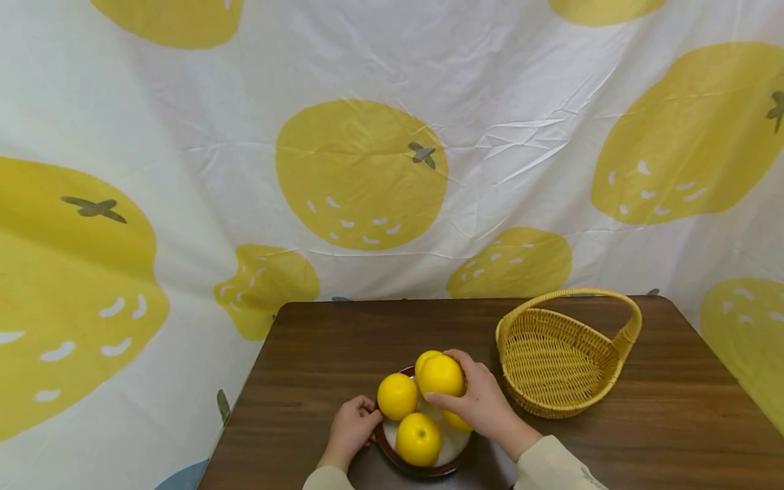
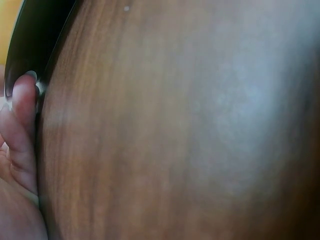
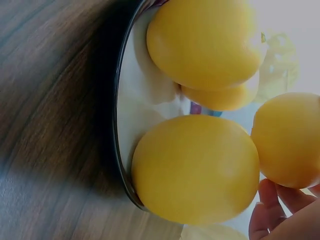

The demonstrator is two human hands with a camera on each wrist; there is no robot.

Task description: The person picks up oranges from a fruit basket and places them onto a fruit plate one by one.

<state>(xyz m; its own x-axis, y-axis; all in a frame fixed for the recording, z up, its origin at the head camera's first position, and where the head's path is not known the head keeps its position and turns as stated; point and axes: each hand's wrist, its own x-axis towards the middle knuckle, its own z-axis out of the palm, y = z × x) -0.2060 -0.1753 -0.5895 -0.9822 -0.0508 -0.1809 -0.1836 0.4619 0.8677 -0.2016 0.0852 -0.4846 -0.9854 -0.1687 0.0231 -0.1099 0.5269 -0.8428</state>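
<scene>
A round plate (image 1: 384, 446) with a dark red rim and pale inside bears several yellow oranges (image 1: 418, 439). My left hand (image 1: 352, 429) grips its left rim, and in the left wrist view curled fingers (image 2: 24, 102) meet the plate's dark outer side. Above the far right part of the plate, my right hand (image 1: 484, 401) holds one orange (image 1: 441, 376) between thumb and fingers. That held orange (image 3: 290, 140) appears at the right of the right wrist view, beside another orange (image 3: 197, 170) lying on the plate. My right hand partly covers one orange (image 1: 456, 420) in the head view.
To the right of the plate stands a wicker basket (image 1: 554, 361) with a tall arched handle; its woven bottom shows. Both rest on a dark wooden table (image 1: 306, 361). Behind the table hangs a white cloth (image 1: 208, 136) printed with big yellow fruits.
</scene>
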